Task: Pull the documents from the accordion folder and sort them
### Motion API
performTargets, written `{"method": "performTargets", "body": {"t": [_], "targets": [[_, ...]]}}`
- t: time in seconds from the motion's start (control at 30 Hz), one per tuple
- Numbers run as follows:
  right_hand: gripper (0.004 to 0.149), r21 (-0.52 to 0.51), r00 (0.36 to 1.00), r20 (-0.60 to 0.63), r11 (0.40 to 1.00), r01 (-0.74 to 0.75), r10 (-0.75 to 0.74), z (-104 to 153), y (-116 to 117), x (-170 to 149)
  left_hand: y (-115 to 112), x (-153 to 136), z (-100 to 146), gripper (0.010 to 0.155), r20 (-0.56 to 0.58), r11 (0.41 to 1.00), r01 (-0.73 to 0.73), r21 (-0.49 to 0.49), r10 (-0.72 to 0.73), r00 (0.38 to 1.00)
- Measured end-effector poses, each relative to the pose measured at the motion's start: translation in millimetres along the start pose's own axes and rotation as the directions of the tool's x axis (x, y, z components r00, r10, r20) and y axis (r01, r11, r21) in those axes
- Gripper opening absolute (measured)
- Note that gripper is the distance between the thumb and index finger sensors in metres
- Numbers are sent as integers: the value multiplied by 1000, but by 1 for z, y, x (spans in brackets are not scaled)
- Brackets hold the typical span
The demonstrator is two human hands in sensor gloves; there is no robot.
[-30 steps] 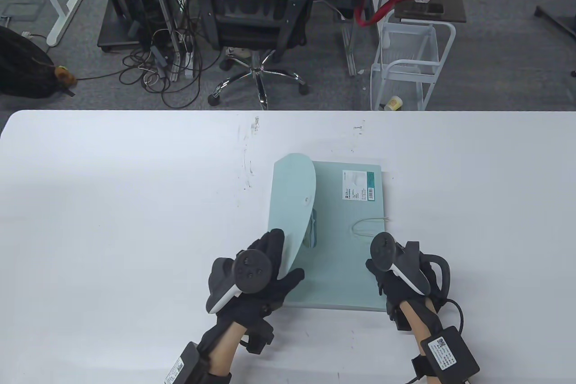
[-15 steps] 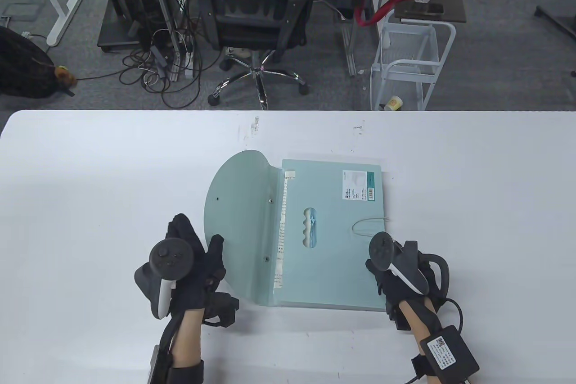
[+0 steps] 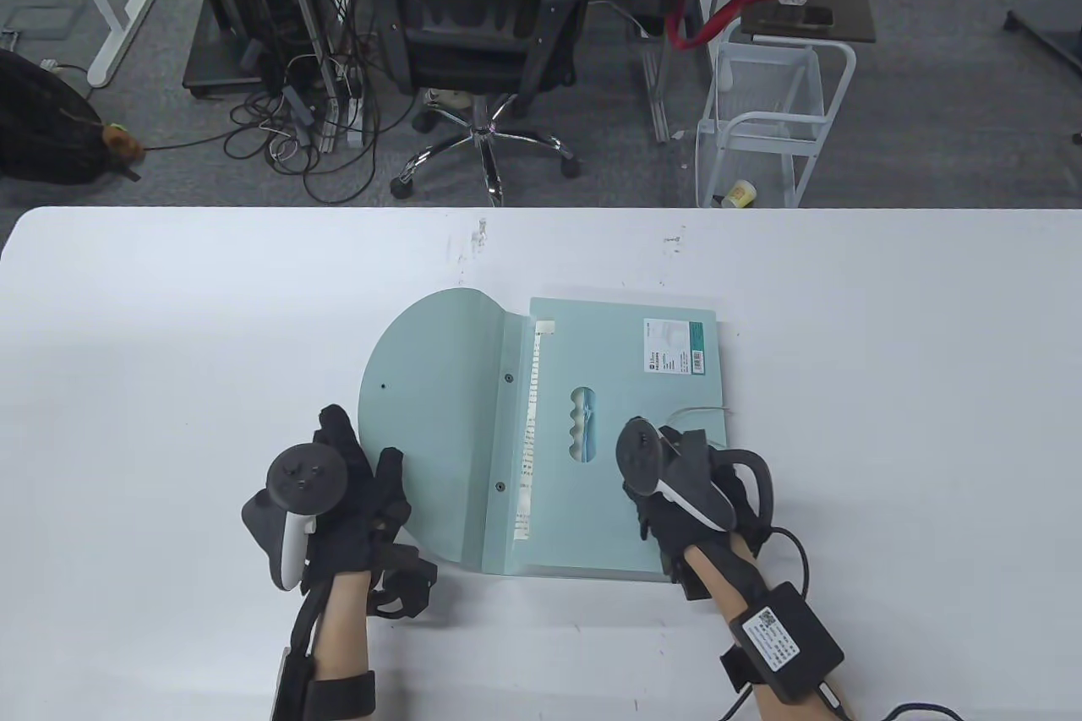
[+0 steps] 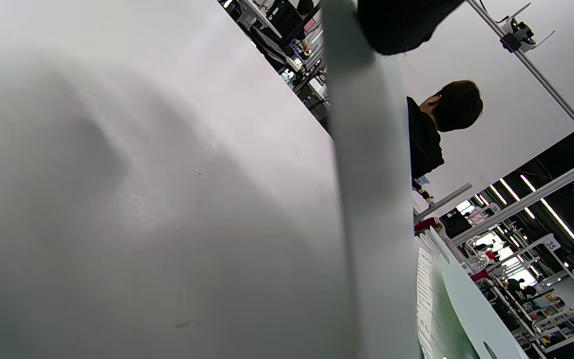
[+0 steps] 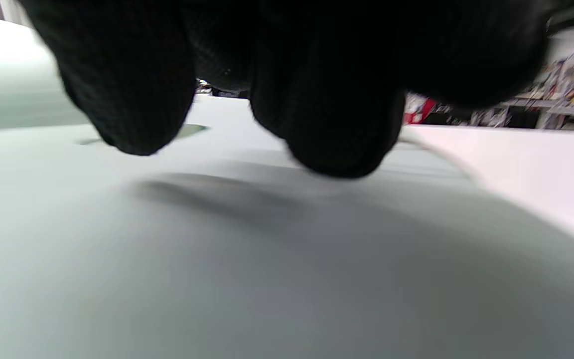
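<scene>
We see the pale green folder (image 3: 625,434) lying flat on the white table (image 3: 169,315), a little right of the table's middle and close to its near edge. Its rounded flap (image 3: 431,417) is folded out to the folder's left and lies nearly flat. Along the folder's opened left edge runs a strip of white index tabs (image 3: 531,434), and just right of that strip is a wavy cut-out (image 3: 583,425). A printed label (image 3: 673,346) sits near the folder's far right corner, and a thin elastic cord (image 3: 697,414) loops at the folder's right side. Our left hand (image 3: 347,501) is at the flap's near left rim, fingers spread and pointing away from us; the left wrist view shows a fingertip (image 4: 401,25) on the flap's edge. Our right hand (image 3: 685,501) rests on the folder's cover, near the cut-out, and its fingertips (image 5: 127,99) are curled down close above the cover; we cannot tell whether they press it.
</scene>
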State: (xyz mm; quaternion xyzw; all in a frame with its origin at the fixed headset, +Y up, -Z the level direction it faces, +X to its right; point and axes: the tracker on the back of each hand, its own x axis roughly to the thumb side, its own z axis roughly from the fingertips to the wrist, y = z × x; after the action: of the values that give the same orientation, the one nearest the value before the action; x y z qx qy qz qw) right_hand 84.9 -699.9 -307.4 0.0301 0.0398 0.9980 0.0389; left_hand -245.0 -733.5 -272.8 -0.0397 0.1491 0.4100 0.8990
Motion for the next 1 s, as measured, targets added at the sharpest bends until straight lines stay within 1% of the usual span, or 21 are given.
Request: {"method": "performTargets", "body": {"t": [0.1,0.17,0.2,0.3,0.37,0.43,0.5,0.6,0.63,0.7,0.77,0.83,0.9,0.93,1.0], "targets": [[65,43,996,-24,996,82,-81,-12,1,23,-1,0,0,80,8,1000,-21,-16,21,1000],[65,44,995,-66,996,72,-69,-20,4,33,-1,0,1,80,9,999,-29,-22,29,1000],[64,29,994,-97,998,58,-55,-24,6,38,-1,0,1,80,11,999,-32,-26,32,999],[66,18,986,-158,998,65,-61,-33,12,46,-2,0,1,80,19,998,-54,-38,54,998],[69,63,979,-194,995,81,-68,-38,16,52,-3,0,0,80,34,995,-82,-56,84,996],[69,67,978,-196,994,91,-76,-42,19,56,-4,1,0,80,46,991,-112,-76,115,992],[71,95,977,-199,991,95,-75,-44,22,61,-5,2,0,80,54,987,-135,-92,140,989],[73,123,972,-236,992,39,-9,-48,26,63,-6,2,0,80,62,986,-137,-97,143,988],[74,148,969,-246,988,43,-6,-50,27,64,-6,2,0,79,65,986,-136,-99,142,988],[77,160,967,-255,986,47,-5,-52,27,65,-6,2,0,78,68,986,-136,-101,143,987],[80,169,968,-251,985,36,8,-56,23,62,-7,2,0,78,70,986,-132,-97,139,988],[85,155,971,-238,985,71,-33,-56,16,57,-6,2,0,78,70,988,-123,-92,130,989],[93,150,970,-223,980,130,-95,-53,4,51,-6,2,-1,78,71,989,-118,-91,125,990],[102,168,970,-210,973,156,-119,-51,-4,47,-7,3,-1,78,73,989,-116,-90,123,990],[110,190,972,-194,967,167,-130,-46,-19,40,-7,3,0,77,78,989,-115,-88,122,989]]}}
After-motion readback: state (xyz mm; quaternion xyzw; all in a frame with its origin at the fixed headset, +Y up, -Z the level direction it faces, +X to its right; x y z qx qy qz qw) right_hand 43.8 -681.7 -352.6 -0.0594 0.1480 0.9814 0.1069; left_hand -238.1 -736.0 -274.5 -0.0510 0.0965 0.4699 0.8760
